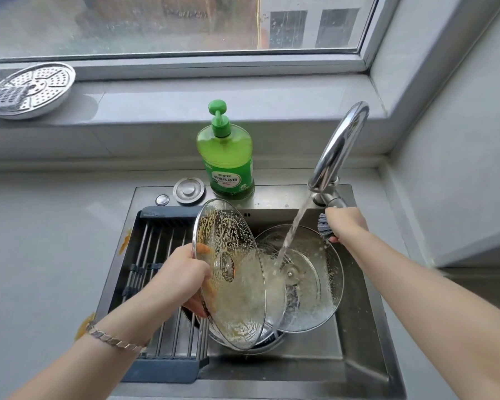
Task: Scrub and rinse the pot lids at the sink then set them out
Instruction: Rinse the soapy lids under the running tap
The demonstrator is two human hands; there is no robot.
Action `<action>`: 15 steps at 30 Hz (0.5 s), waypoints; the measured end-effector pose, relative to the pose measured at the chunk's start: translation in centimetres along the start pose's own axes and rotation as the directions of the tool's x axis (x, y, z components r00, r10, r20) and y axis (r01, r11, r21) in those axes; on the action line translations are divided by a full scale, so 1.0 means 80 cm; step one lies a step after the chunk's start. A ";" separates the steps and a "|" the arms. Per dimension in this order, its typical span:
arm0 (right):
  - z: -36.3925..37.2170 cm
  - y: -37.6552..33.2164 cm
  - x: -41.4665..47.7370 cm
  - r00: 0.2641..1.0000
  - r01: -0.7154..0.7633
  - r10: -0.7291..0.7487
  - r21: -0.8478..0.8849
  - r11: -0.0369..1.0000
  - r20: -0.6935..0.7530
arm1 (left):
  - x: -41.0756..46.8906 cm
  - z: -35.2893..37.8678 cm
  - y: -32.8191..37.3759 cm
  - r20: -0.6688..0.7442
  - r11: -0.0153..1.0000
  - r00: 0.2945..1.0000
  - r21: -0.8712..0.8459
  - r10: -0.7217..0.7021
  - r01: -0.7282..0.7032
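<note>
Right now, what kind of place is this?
Most likely a home kitchen: a steel sink with its tap running, a green dish-soap bottle behind it, and a soapy glass lid held over the basin.

Grey counter [41, 226], steel sink [364, 327] sunk into it. Roll-up rack [162, 284] across sink's left half. Green soap bottle [228, 166] on sink's back ledge, round steel cap [188, 190] just left of it, faucet [338, 145] at back right corner. Soapy glass lid [332, 284] lying in basin. Orange smears [125, 241] on counter along sink's left edge.
</note>
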State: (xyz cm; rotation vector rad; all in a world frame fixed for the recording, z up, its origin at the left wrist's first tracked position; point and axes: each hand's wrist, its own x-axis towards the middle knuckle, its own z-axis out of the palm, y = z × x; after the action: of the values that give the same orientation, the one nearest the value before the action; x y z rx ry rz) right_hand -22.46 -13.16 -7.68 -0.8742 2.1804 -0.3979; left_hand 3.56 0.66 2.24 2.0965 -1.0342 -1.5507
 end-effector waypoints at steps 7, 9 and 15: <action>0.000 0.014 0.003 0.999 0.006 -0.006 -0.001 1.000 -0.031 | -0.008 -0.004 0.000 -0.001 1.000 1.000 -0.024 -0.013 0.013; -0.002 0.016 0.001 0.999 0.009 -0.010 -0.022 1.000 -0.033 | -0.009 -0.004 0.001 -0.004 0.999 1.000 -0.040 -0.007 0.007; -0.012 0.011 -0.043 0.980 -0.001 -0.035 0.178 0.984 0.198 | -0.011 -0.003 0.001 -0.003 0.998 1.000 -0.056 -0.001 0.000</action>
State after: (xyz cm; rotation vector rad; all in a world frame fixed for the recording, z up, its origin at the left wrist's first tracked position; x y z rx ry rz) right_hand -21.85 -10.09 -5.70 -0.7991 1.9215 -0.4830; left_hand 3.60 1.22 2.96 2.0611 -0.9773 -1.5576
